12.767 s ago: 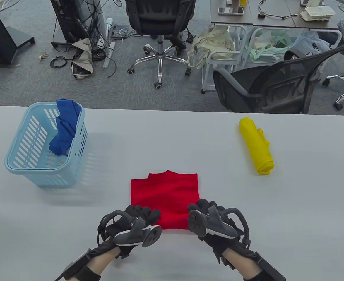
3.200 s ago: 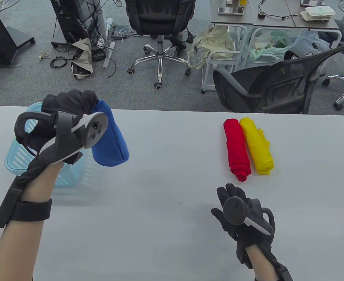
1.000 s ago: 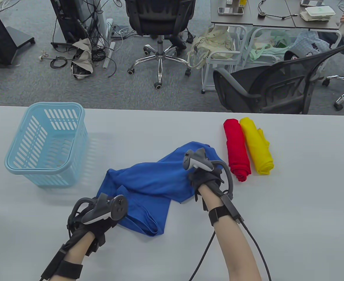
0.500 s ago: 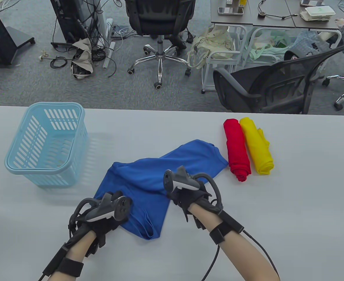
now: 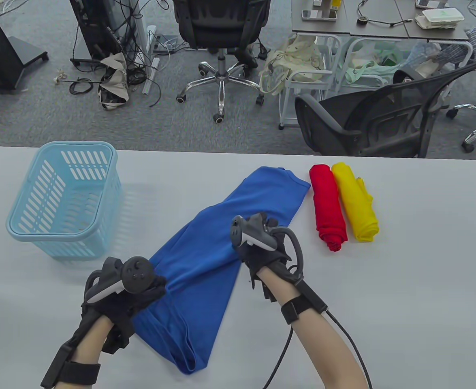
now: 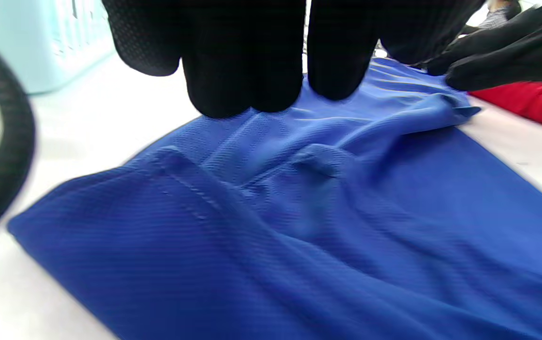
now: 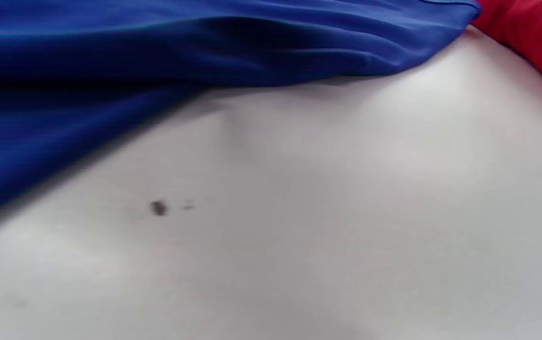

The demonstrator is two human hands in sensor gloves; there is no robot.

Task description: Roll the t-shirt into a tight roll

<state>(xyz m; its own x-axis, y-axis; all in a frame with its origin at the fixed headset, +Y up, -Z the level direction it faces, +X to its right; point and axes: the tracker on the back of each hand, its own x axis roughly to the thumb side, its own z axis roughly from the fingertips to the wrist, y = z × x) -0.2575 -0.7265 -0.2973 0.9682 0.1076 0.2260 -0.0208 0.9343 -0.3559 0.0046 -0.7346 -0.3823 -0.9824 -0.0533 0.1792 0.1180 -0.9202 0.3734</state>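
Blue t-shirt (image 5: pixel 217 251) stretched diagonally, hands on opposite edges.

Basket (image 5: pixel 27 227) left on table (image 5: pixel 424 283); t-shirt (image 5: pixel 205 259) centre (diagonal); two rolls (image 5: pixel 343 202) side by side right.

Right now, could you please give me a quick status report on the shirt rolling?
Left hand and right hand both rest on the blue shirt. Shirt lies spread out, unrolled. Red roll touches its far corner.

The blue t-shirt (image 6: pixel 299 226) is matt, finely ribbed knit cloth on a smooth, matt grey table (image 5: pixel 404 291).
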